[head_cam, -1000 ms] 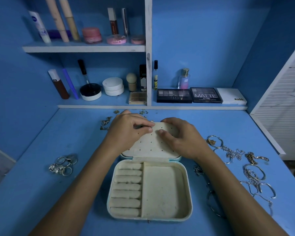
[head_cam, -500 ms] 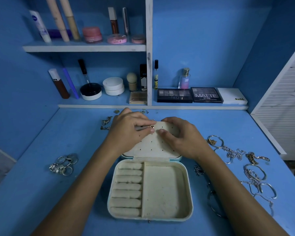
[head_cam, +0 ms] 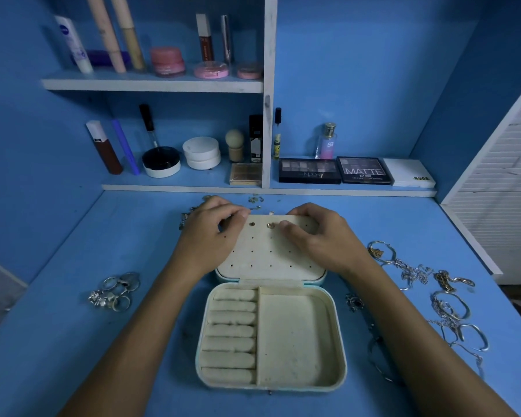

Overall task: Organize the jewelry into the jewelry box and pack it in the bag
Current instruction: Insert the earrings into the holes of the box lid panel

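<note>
The cream jewelry box [head_cam: 301, 341] lies open in the middle of the blue desk, with its ring rolls on the left and an empty compartment on the right. Its perforated lid [head_cam: 268, 254] lies flat behind it. Two small earrings [head_cam: 270, 226] sit in the lid's top row of holes. My left hand [head_cam: 211, 239] grips the lid's far left corner with curled fingers. My right hand [head_cam: 319, 236] holds the far right edge, its thumb just beside the right earring. No bag is in view.
A pile of rings [head_cam: 115, 291] lies to the left of the box. Bracelets and chains [head_cam: 418, 272] are spread on the right. Several loose earrings [head_cam: 254, 200] lie behind the lid. Shelves with cosmetics [head_cam: 309, 171] stand at the back.
My left hand pushed an earring into the lid's top row and has drawn back to the left corner. Both earrings now show uncovered. My right hand stayed on the lid.
</note>
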